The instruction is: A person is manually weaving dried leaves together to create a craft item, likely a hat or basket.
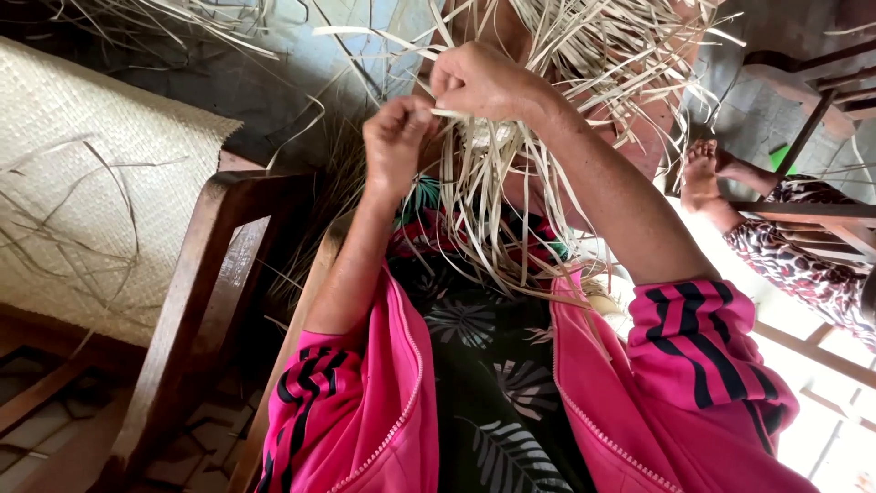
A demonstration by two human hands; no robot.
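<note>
Grey floor (274,73) fills the background, strewn with loose pale strands, and a big woven mat (82,183) of the same pale fibre lies at the left edge of the view. Beside it stands a dark wooden chair frame (201,292), its armrest running down toward the person's lap. At the far right, another person's bare foot (701,173) and patterned trouser leg (803,265) rest near a second wooden chair (821,82), well apart from the work.

A mass of dried leaf strips (511,183), flat and straw-coloured, hangs down between the person's forearms over a dark leaf-print garment and pink zip jacket (675,393) with black-striped cuffs. More of the strips fan out above the hands.

The right hand (484,82) is closed, its fingers curled tight over a gathered bunch at the top of the mass. The left hand (397,137) sits just beside it, thumb and fingertips pinched together on a single strip (447,113) that runs across to the right hand.

To my eye, doing this step well means keeping that pinched strip flat and untwisted, pulling it with even tension while the right hand anchors the bunch firmly, so neighbouring strips stay ordered and the brittle fibre does not crease or split.
</note>
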